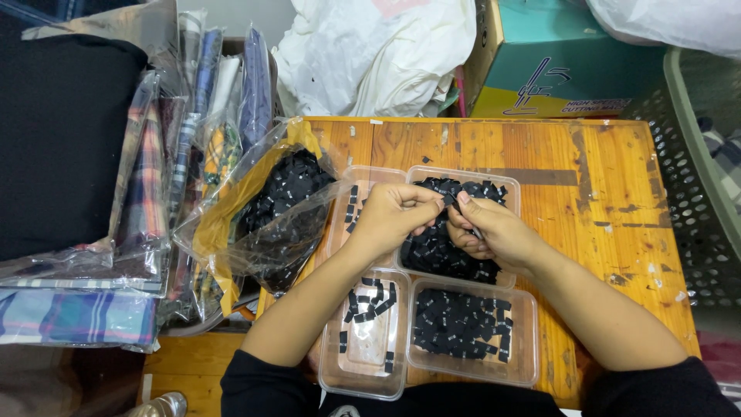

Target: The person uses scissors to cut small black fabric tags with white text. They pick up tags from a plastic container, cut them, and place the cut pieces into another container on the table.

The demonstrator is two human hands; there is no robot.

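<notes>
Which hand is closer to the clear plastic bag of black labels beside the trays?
Left. The left hand is just right of the plastic bag, over the upper trays; the right hand is farther right, beyond the left hand.

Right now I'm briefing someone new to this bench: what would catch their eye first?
First, the left hand and right hand meeting over a clear tub heaped with small black labels at the table's middle. Three more clear tubs surround it, and an open plastic bag of black labels lies to the left.
</notes>
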